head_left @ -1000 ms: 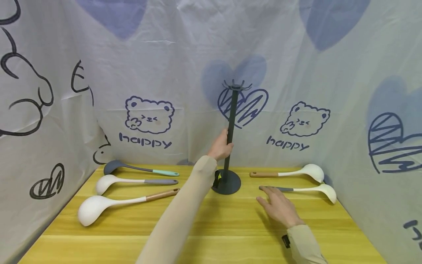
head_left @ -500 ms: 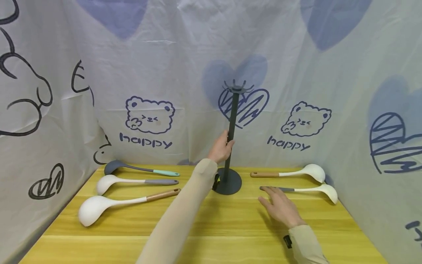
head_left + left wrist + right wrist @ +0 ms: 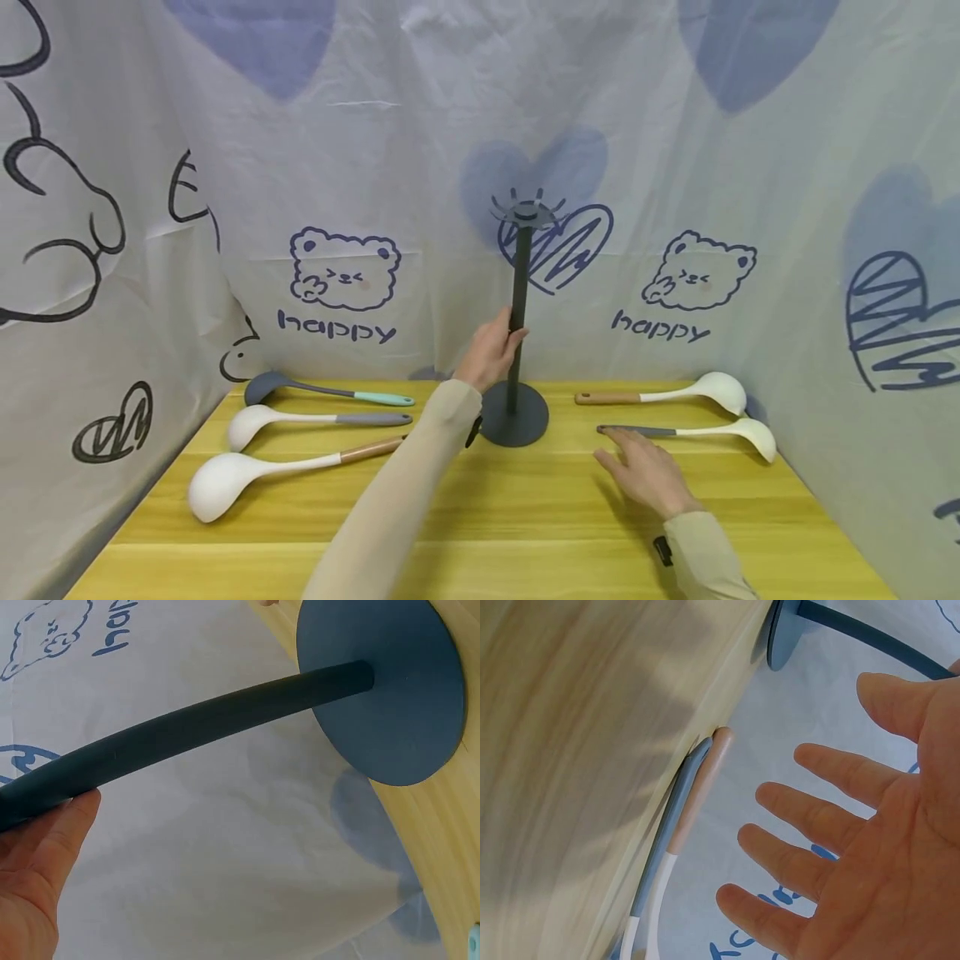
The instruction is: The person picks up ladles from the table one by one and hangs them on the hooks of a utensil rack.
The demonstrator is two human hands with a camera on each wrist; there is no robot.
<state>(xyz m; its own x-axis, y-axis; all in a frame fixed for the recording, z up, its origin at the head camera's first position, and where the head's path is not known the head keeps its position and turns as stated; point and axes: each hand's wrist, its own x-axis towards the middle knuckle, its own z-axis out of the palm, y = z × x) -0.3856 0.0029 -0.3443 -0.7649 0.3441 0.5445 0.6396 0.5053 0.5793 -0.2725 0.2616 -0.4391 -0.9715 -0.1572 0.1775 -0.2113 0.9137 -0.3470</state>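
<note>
A dark grey utensil stand (image 3: 519, 292), with a ring of hooks at its top and a round base, rises near the back of the table. My left hand (image 3: 489, 350) grips its pole about mid-height; in the left wrist view the fingers (image 3: 67, 840) lie against the pole. On the right, my right hand (image 3: 648, 471) hovers with fingers apart over the handle of a grey-handled ladle (image 3: 712, 431), holding nothing. In the right wrist view the palm (image 3: 885, 862) faces the camera, apart from the handle. Behind lies a white ladle with a brown handle (image 3: 611, 398).
At the left lie a dark ladle with a mint handle (image 3: 315, 387), a white ladle with a grey handle (image 3: 300, 417) and a larger white ladle with a wooden handle (image 3: 292, 467). Printed cloth (image 3: 352, 167) surrounds the wooden table (image 3: 540, 517) on three sides.
The stand's top has shifted left and its base a little left, with my left hand on the pole. The right hand stays over the grey handle. The head view has shifted slightly.
</note>
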